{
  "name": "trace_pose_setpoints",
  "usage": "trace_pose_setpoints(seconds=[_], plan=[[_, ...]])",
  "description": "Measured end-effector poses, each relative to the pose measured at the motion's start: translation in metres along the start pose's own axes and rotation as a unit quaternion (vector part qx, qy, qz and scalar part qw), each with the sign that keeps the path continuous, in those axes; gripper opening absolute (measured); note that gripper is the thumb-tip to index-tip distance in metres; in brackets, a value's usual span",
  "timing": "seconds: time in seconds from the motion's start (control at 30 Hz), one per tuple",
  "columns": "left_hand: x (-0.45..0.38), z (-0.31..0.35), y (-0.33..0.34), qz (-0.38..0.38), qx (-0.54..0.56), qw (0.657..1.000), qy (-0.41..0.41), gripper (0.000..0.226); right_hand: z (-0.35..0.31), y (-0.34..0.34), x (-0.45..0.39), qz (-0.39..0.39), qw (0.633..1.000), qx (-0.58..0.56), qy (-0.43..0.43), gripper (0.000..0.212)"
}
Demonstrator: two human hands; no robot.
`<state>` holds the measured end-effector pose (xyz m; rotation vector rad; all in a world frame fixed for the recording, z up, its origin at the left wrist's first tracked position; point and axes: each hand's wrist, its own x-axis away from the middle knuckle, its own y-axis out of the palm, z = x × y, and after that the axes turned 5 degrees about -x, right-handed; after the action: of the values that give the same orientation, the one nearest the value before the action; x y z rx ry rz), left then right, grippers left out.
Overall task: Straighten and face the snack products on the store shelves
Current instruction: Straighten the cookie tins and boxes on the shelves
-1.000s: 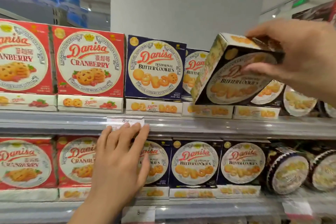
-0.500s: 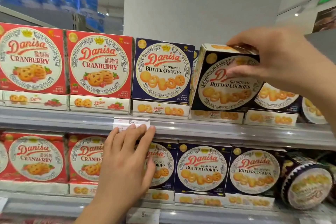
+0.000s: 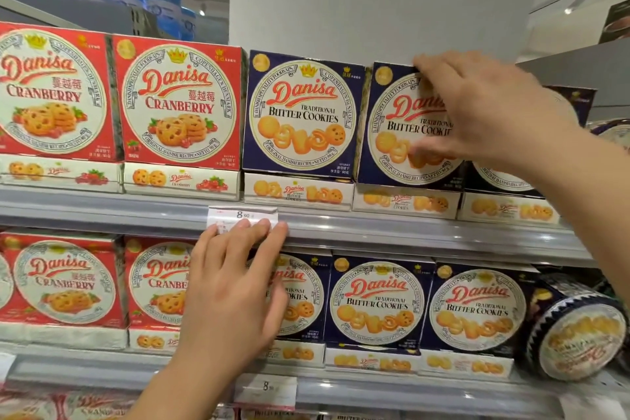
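From the head view, the right hand (image 3: 477, 106) grips a blue butter cookie box (image 3: 392, 133) at right of centre on the upper shelf (image 3: 409, 232), seating it in line with its neighbour; next, probably release and check alignment. The box stands upright, face forward, turned slightly leftward, while the left hand (image 3: 235, 283) rests with straight fingers on the price tag (image 3: 238, 213).

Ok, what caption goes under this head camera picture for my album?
Right hand sets a blue butter cookie box upright on the top shelf; left hand touches the price tag.
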<state>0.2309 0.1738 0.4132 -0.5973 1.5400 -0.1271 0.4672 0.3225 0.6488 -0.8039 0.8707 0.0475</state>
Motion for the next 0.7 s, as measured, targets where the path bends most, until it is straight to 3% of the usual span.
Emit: trace_pose_setpoints(seconds=[0.57, 0.7], plan=[[0.0, 0.003, -0.002, 0.005, 0.001, 1.0, -0.004, 0.059, 0.002, 0.005, -0.007, -0.018, 0.999, -0.041, 0.005, 0.103], [0.001, 0.003, -0.002, 0.007, -0.001, 1.0, -0.006, 0.059, 0.018, -0.003, -0.002, 0.008, 0.995, -0.082, 0.05, 0.082]])
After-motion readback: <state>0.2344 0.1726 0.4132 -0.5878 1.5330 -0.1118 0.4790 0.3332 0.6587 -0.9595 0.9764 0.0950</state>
